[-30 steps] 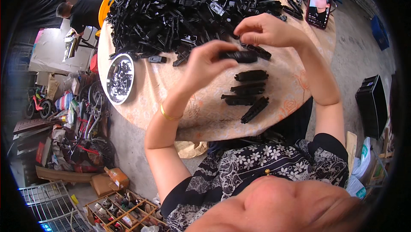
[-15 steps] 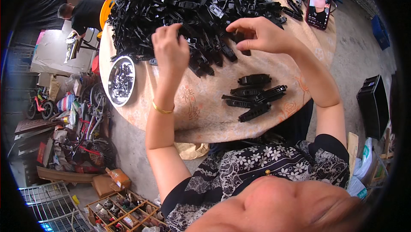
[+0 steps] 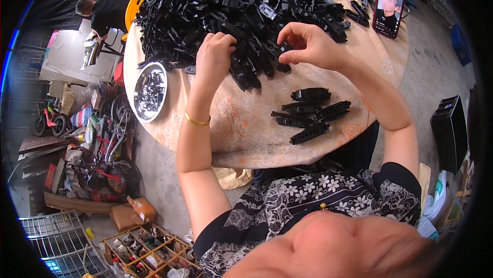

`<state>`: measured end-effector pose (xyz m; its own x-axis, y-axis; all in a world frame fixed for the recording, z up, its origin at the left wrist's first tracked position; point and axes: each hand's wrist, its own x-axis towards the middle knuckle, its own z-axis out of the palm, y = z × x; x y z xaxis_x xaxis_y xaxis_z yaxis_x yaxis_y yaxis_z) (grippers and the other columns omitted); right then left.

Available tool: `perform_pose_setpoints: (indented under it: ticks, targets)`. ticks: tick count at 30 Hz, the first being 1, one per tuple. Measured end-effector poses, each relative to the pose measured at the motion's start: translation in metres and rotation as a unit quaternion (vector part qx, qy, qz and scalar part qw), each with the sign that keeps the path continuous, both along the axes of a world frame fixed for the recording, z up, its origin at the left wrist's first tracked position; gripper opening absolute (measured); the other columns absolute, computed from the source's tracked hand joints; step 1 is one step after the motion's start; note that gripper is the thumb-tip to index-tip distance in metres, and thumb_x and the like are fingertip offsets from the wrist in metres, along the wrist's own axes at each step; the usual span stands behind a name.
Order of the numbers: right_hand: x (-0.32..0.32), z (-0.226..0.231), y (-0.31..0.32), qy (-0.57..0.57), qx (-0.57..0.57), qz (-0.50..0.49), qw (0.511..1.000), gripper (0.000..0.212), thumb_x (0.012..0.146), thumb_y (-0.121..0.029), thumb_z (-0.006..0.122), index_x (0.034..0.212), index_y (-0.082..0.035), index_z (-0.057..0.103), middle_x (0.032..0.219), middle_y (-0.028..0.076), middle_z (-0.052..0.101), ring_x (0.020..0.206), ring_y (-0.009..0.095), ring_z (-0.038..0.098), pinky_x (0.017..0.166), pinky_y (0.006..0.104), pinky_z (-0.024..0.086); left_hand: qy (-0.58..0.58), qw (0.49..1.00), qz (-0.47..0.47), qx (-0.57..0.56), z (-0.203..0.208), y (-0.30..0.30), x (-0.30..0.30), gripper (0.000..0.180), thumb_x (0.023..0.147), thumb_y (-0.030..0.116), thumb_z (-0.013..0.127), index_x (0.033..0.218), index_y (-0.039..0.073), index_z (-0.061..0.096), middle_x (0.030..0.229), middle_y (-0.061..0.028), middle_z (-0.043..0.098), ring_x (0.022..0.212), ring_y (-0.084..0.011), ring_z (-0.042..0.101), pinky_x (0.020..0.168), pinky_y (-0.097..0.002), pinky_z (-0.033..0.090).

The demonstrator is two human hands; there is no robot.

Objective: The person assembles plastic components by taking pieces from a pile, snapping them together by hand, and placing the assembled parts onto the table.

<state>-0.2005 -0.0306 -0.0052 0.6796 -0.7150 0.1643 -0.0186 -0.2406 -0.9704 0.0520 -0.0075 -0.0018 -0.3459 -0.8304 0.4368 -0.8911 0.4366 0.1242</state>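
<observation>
A big heap of black plastic parts (image 3: 215, 13) covers the far half of a table with a patterned cloth (image 3: 205, 142). At the heap's near edge is my left hand (image 3: 214, 60), its fingers curled in; whatever they grip is hidden. To its right, my right hand (image 3: 313, 47) has thumb and fingers bent around a dark piece, seemingly a black plastic part (image 3: 284, 48), hard to separate from the heap behind. Nearer to me, several assembled-looking black parts (image 3: 310, 94) lie in a small group on the cloth.
A white oval dish (image 3: 137, 98) of small shiny pieces sits at the table's left edge. A phone (image 3: 389, 8) stands at the far right. Another person (image 3: 108, 11) works at far left. Bicycles, boxes and a wooden divided crate (image 3: 149, 250) fill the floor at left; a black bin (image 3: 448, 134) stands right.
My left hand has moved right, closer to my right hand, and its fingers have curled in. The right hand stays near the heap's edge. The view has shifted slightly.
</observation>
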Motion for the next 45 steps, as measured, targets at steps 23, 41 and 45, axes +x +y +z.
perform_pose_setpoints:
  ticks: [23, 41, 45]
  targets:
    - [0.005, 0.006, 0.008, -0.159, 0.069, -0.083, 0.981, 0.029, 0.080, -0.007, 0.067, 0.106, 0.001, 0.056, 0.079, 0.003, 0.061, 0.068, 0.007, 0.057, 0.064, 0.0182, 0.047, 0.451, 0.865, -0.104, 0.196, 0.009, 0.012, -0.016, 0.029, 0.082, -0.005, 0.055, 0.110, 0.004, 0.060, 0.095, -0.0073, 0.060, 0.084, -0.0152, 0.060, 0.071, -0.0251, 0.051]
    - [0.004, -0.001, 0.011, -0.012, -0.224, -0.099, 0.969, 0.027, 0.075, -0.005, 0.069, 0.101, -0.003, 0.061, 0.083, 0.002, 0.061, 0.073, 0.008, 0.056, 0.064, 0.0221, 0.047, 0.539, 0.780, -0.098, 0.302, 0.004, 0.032, -0.050, 0.049, 0.076, 0.003, 0.067, 0.120, -0.007, 0.049, 0.113, -0.0117, 0.058, 0.102, -0.0141, 0.055, 0.089, -0.0249, 0.044]
    - [0.002, 0.002, 0.012, 0.011, -0.247, -0.080, 0.966, 0.028, 0.073, -0.004, 0.069, 0.100, -0.003, 0.062, 0.087, 0.007, 0.062, 0.075, 0.015, 0.059, 0.066, 0.0252, 0.048, 0.502, 0.809, -0.105, 0.289, 0.005, 0.032, -0.048, 0.045, 0.078, 0.001, 0.065, 0.120, -0.006, 0.050, 0.113, -0.0114, 0.059, 0.102, -0.0137, 0.055, 0.088, -0.0249, 0.044]
